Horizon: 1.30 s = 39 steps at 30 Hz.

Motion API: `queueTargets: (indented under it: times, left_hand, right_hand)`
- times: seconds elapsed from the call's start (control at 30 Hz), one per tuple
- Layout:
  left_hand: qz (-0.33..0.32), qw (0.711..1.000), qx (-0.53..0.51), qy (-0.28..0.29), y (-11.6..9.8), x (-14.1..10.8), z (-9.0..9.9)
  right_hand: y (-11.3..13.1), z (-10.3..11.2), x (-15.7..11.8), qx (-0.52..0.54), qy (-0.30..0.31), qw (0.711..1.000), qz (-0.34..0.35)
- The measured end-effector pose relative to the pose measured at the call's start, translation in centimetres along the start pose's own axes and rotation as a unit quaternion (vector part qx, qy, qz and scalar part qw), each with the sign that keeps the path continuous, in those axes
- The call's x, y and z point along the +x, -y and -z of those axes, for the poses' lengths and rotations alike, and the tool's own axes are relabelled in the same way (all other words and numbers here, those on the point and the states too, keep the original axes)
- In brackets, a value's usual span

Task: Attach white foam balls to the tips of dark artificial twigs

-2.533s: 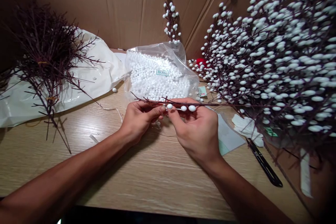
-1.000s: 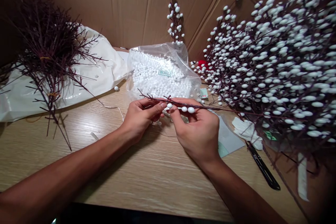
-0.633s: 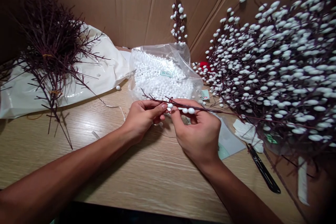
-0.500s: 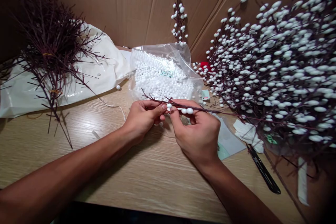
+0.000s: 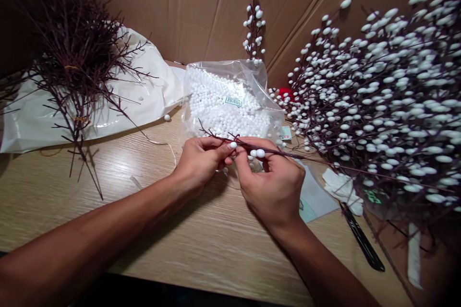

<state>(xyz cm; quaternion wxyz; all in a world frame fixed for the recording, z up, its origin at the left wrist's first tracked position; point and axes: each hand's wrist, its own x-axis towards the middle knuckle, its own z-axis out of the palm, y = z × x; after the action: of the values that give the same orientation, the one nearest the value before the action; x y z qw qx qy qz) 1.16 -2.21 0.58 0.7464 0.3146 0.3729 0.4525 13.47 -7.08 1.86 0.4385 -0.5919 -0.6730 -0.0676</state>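
Leftmost, a bundle of bare dark twigs (image 5: 77,53) lies on a white plastic bag (image 5: 144,91). The left hand (image 5: 200,160) pinches near a white bead (image 5: 233,145) against a dark stem (image 5: 248,144), in front of a clear bag of white beads (image 5: 226,105). The right hand (image 5: 272,177) has its fingers closed around that same stem, its thumb beside the bead. Farther right are a black-handled tool (image 5: 362,237) and a large mass of beaded branches (image 5: 389,100).

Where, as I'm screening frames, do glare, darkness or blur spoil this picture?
Head view throughout: glare on the table beside the left hand; highlights on the clear bag; dark right corners; beaded branches soft, stretched at far right.
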Motion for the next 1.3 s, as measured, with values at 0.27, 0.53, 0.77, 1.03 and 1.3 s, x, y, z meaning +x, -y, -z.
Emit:
queueTargets:
  times: [0.27,0.53,0.77,1.03,1.3]
  left_hand:
    - [0.008,1.000,-0.007,-0.006,-0.2,-0.2,-0.2]
    - [0.013,1.000,-0.011,-0.006,-0.1,-0.1,-0.1]
    - [0.015,1.000,-0.013,-0.003,-0.2,-0.1,-0.1]
    - [0.004,0.999,-0.033,0.027,-0.1,0.1,0.1]
    - [0.010,0.998,-0.040,0.038,-0.2,0.2,0.1]
  right_hand:
    - [-0.2,-0.2,0.1,-0.022,-0.020,0.998,0.048]
    - [-0.2,-0.3,0.2,-0.016,-0.015,0.997,0.069]
    - [-0.2,-0.2,0.2,-0.012,-0.014,0.998,0.062]
    - [-0.5,-0.3,0.1,0.027,-0.005,1.000,-0.002]
    - [-1.3,-0.1,0.1,0.105,0.015,0.993,-0.048]
